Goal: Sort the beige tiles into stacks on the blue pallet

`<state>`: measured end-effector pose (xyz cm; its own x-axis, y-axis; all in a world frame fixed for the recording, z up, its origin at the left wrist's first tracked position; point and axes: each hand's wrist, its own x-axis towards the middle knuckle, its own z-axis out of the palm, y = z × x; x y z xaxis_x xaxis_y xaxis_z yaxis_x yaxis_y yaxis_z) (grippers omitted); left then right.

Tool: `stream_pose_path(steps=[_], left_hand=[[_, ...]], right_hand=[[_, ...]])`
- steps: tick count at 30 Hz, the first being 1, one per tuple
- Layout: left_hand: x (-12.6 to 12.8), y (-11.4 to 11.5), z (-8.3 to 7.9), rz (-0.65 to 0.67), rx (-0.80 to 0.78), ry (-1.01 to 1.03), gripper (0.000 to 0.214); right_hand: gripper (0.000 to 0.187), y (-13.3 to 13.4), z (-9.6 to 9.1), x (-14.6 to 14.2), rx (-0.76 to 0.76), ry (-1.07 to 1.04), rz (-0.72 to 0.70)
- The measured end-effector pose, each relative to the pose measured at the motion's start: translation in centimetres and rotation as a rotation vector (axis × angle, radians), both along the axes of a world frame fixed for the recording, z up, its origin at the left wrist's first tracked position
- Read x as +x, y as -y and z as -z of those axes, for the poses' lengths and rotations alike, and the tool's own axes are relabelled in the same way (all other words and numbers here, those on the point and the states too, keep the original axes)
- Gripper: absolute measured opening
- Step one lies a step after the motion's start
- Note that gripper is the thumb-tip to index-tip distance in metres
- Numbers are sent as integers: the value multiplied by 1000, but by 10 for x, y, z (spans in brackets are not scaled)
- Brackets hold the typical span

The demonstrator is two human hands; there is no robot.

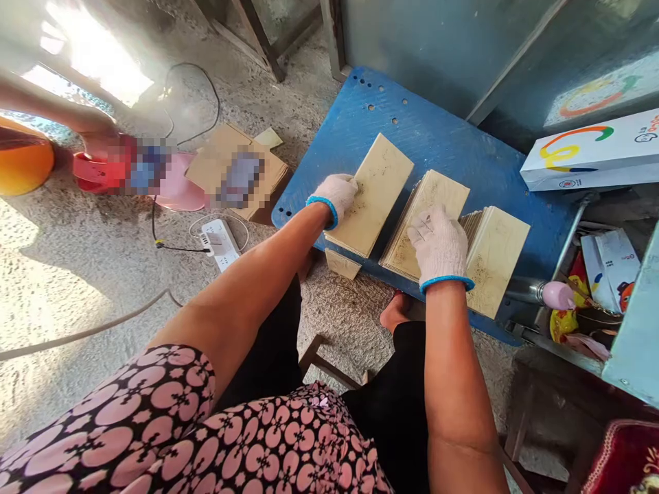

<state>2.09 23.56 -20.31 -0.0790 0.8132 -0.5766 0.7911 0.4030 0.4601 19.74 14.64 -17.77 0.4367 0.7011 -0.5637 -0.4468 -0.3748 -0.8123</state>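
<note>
Three stacks of thin, pale wooden boards lie on a blue table: a left stack, a middle stack and a right stack. My left hand, in a white knit glove with a blue cuff, is closed at the left edge of the left stack, thumb side against the boards. Gloved the same way, my right hand rests over the near right part of the middle stack with its fingers curled in. What lies under those fingers is hidden. A loose board end sticks out below the left stack.
The blue table has small holes at its far corner. A white box stands at the right, above a cluttered shelf. On the floor at left are a power strip, cables and a cardboard box. Another person's arm reaches in there.
</note>
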Motion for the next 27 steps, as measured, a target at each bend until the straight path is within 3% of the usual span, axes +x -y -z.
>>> stream_pose_path(steps=[12, 16, 22, 27], left_hand=[[-4, 2, 10, 73, 101, -66, 39], [-4, 7, 1, 111, 162, -97, 37], [1, 14, -26, 205, 256, -222, 37], [0, 22, -33, 305, 168, -267, 41]], right_hand=[[34, 0, 3, 4, 7, 2, -16], [35, 0, 4, 3, 23, 3, -25], [34, -2, 6, 4, 13, 21, -20], [37, -2, 15, 1, 28, 61, -59]])
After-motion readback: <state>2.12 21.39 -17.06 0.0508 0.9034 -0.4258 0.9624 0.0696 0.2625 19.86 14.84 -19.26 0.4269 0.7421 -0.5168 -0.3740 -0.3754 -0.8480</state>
